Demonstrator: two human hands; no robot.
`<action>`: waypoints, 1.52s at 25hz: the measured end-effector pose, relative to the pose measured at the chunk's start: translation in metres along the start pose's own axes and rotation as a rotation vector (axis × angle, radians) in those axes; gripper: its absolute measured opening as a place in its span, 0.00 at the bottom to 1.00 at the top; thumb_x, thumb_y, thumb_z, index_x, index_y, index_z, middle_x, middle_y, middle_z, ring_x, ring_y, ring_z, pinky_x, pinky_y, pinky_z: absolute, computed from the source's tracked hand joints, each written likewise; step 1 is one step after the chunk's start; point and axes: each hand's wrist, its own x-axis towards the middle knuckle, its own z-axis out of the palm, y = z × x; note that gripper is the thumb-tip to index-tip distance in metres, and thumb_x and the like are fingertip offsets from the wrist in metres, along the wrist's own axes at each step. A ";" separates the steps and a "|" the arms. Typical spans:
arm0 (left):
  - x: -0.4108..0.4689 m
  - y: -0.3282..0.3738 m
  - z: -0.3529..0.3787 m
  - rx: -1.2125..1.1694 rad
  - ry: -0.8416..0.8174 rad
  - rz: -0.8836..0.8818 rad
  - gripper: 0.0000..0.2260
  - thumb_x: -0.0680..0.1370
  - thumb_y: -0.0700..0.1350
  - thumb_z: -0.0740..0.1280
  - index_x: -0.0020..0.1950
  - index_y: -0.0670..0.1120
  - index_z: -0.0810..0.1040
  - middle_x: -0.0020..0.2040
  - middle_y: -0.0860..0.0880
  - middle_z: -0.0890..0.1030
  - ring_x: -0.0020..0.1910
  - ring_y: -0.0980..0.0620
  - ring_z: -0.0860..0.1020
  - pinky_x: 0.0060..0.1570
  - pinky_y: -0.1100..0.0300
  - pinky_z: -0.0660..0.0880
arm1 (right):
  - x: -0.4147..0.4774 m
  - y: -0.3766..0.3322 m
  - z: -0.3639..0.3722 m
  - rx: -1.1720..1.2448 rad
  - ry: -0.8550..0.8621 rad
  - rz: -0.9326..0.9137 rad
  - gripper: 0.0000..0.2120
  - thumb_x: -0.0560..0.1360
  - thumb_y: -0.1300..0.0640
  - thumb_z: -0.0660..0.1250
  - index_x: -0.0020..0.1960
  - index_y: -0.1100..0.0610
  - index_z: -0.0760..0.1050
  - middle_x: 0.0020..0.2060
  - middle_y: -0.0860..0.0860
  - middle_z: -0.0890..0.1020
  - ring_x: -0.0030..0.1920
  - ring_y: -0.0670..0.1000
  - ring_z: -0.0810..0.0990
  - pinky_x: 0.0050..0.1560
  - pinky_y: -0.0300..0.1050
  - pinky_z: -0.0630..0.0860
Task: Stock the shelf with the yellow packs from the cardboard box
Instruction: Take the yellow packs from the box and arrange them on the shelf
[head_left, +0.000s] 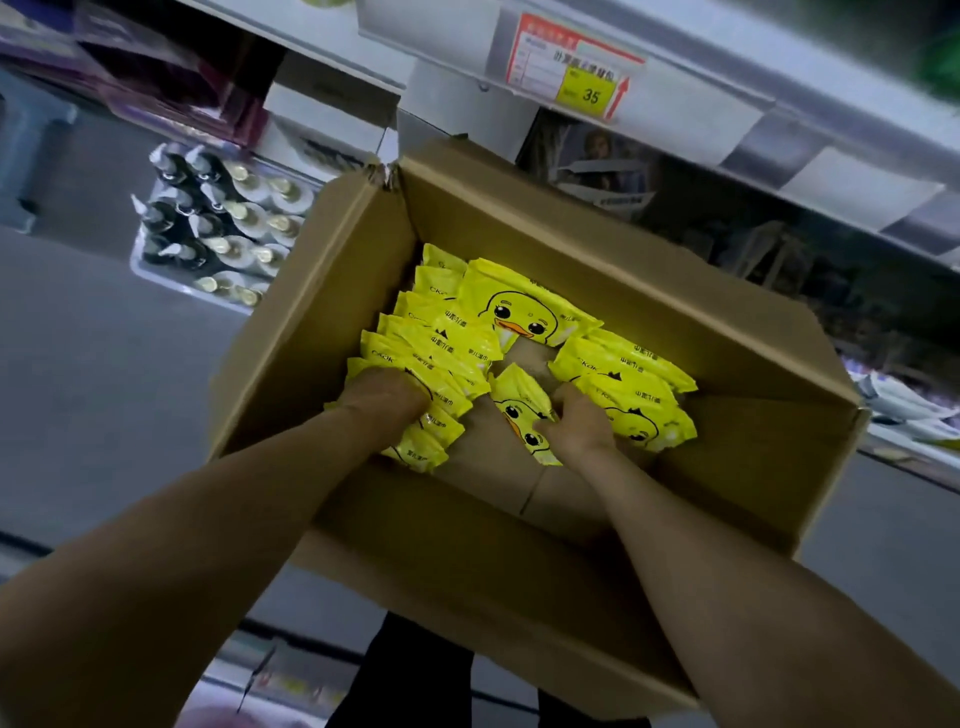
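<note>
The yellow packs are seen inside the open box. One row is stood on edge along the left wall, a large one printed with a duck face is laid flat at the far side, and a smaller pile is stacked at the right. Bare cardboard floor is shown between the groups. The near end of the left row is gripped by the left hand, whose fingers are curled down among the packs with the tips hidden. A loose pack in the middle is clamped by the right hand, fingers bent round its far edge and thumb pressed on its face. Beyond the box a shelf is hung with a price tag. To the left, bottles are grouped in a tray.
</note>
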 end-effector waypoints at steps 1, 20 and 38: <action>-0.002 0.001 0.002 -0.068 -0.045 -0.015 0.13 0.76 0.47 0.70 0.60 0.54 0.79 0.60 0.50 0.79 0.59 0.48 0.76 0.56 0.55 0.76 | -0.004 0.001 0.000 0.064 -0.022 0.013 0.18 0.75 0.53 0.72 0.61 0.58 0.71 0.57 0.56 0.80 0.60 0.60 0.78 0.56 0.51 0.74; -0.188 0.137 -0.194 -0.724 0.102 -0.141 0.38 0.74 0.73 0.56 0.67 0.42 0.73 0.65 0.44 0.75 0.64 0.45 0.74 0.59 0.55 0.70 | -0.196 0.070 -0.184 0.531 0.287 -0.244 0.21 0.70 0.50 0.77 0.59 0.55 0.76 0.48 0.47 0.81 0.48 0.49 0.80 0.38 0.35 0.72; -0.307 0.532 -0.431 -0.336 0.542 0.398 0.16 0.65 0.49 0.81 0.48 0.48 0.82 0.44 0.50 0.85 0.43 0.51 0.84 0.48 0.53 0.81 | -0.404 0.423 -0.424 0.626 0.842 -0.329 0.16 0.67 0.53 0.80 0.54 0.53 0.82 0.45 0.48 0.85 0.47 0.50 0.83 0.51 0.45 0.78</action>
